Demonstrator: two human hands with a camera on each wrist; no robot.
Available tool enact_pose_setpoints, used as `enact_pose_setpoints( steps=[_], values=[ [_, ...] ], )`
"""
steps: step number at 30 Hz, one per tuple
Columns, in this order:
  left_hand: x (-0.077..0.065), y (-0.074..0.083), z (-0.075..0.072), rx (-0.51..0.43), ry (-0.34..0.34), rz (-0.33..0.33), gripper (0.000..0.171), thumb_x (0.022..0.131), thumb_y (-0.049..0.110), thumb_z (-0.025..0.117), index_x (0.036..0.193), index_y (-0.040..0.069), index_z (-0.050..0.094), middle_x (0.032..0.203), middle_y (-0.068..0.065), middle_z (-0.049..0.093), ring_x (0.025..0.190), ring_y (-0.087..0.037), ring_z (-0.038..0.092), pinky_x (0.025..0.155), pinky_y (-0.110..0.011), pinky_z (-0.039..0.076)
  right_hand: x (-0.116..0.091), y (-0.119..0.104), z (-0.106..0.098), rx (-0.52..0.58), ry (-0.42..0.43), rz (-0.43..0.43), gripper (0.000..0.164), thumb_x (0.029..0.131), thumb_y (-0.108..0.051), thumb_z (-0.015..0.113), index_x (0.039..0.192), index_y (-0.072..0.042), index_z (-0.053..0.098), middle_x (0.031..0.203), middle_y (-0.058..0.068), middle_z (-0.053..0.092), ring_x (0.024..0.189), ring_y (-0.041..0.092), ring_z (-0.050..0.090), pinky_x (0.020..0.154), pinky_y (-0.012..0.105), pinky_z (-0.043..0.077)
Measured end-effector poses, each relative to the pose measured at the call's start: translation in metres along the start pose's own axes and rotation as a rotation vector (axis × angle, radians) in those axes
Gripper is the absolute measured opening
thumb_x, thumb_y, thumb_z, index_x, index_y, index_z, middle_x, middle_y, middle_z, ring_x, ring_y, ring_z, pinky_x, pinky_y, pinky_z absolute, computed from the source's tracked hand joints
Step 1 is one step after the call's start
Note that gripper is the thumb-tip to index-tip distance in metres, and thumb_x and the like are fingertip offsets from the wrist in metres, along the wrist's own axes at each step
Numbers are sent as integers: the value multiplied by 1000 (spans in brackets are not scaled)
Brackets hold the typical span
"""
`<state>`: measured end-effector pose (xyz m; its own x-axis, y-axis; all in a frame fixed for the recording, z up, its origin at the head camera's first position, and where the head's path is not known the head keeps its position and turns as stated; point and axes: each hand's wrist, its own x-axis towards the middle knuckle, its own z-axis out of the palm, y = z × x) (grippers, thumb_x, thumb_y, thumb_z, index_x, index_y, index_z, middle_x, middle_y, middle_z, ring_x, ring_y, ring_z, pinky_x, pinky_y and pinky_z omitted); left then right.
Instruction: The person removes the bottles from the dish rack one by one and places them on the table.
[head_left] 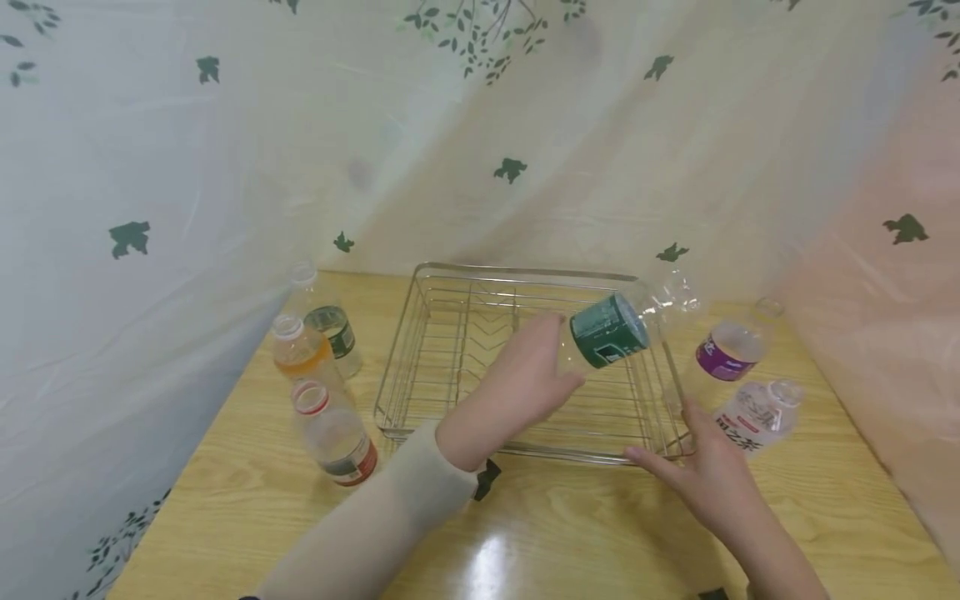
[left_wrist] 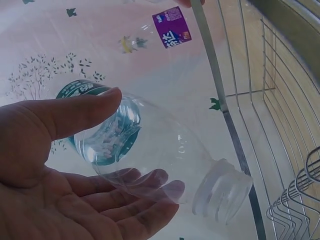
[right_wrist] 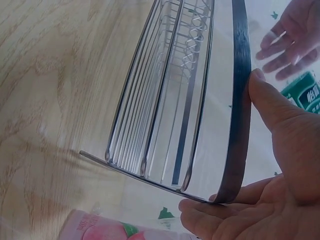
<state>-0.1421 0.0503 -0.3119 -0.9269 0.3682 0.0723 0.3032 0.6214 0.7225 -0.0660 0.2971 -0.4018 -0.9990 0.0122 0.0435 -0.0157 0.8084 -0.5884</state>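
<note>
My left hand [head_left: 517, 379] holds a transparent plastic bottle [head_left: 609, 330] with a green label, above the right part of a wire dish rack [head_left: 555, 454]. The bottle is tilted, its base toward the upper right. In the left wrist view the thumb lies across the bottle [left_wrist: 165, 135] and the fingers support its other side near the uncapped mouth. My right hand [head_left: 716, 471] grips the rack's front right corner. In the right wrist view its thumb presses the flat metal rim [right_wrist: 240, 100], with fingers beneath.
Right of the rack stand a purple-labelled bottle [head_left: 723, 360] and a peach-pictured bottle [head_left: 753, 419]. Left of it are a green-labelled bottle [head_left: 330, 327], an orange-banded bottle [head_left: 303, 354] and a red-ringed bottle [head_left: 337, 437]. A patterned sheet [head_left: 450, 167] hangs behind the wooden table [head_left: 585, 533].
</note>
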Motion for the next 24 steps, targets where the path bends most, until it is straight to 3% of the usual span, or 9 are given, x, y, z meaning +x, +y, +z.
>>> enact_pose_setpoints(
  steps=[5,10,15,19,24],
  values=[
    [-12,-1,-3,91,-17,29,66,86,16,83,142,3,50,131,-7,58,114,-19,56,97,-31,51,0,-1,0,1,8,-6,119,81,-59,80,161,1,14,148,38,38,128,61,40,97,77,37],
    [-20,-1,-6,166,-11,56,70,88,16,81,146,0,45,142,-13,54,127,-24,52,108,-35,43,-2,-2,0,-5,0,9,120,81,-60,79,161,3,14,149,39,36,128,63,38,96,77,37],
    [-27,0,-8,204,-27,53,71,89,15,80,148,-2,43,146,-15,50,134,-28,47,112,-38,39,-4,-4,-1,-11,6,17,121,82,-60,78,160,3,10,151,41,30,128,66,35,97,78,35],
    [-32,-4,-9,243,-11,47,69,89,12,79,148,-1,44,142,-13,52,130,-27,49,109,-37,43,-4,-8,-2,-1,53,-10,120,82,-56,80,161,2,11,153,40,27,130,65,32,97,79,32],
    [-39,-10,-11,295,25,47,67,85,7,81,143,0,49,136,-11,56,123,-26,52,104,-36,47,-5,-16,-3,5,148,-63,114,79,-51,85,160,-1,23,141,35,45,123,57,45,90,79,39]
  ],
)
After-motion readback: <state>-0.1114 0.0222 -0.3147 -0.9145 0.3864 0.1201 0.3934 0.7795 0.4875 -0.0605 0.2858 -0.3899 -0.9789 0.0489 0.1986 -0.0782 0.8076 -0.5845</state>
